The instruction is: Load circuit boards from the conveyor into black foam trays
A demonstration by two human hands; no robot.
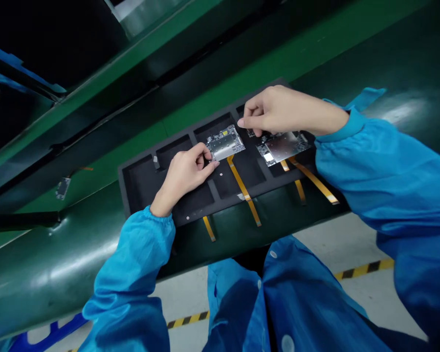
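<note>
My left hand (187,171) pinches the left edge of a small circuit board (225,144) with a silver plate and a yellow patch. An orange ribbon cable (244,188) runs from this board over the front rim of a black compartment tray (212,190). My right hand (269,110) is held above the tray's right part, its fingers closed together; whatever lies between them is hidden. Under its wrist sits a second circuit board (284,146) with a larger silver plate, partly covered by the hand. Another orange ribbon cable (315,181) extends from beneath it.
The tray rests on a dark green conveyor or bench edge (77,239). More ribbon cable ends (209,229) hang over its front. A small module with a cable (63,188) lies on the green surface at left. Metal rails (22,221) border it. Yellow-black tape (188,319) marks the floor.
</note>
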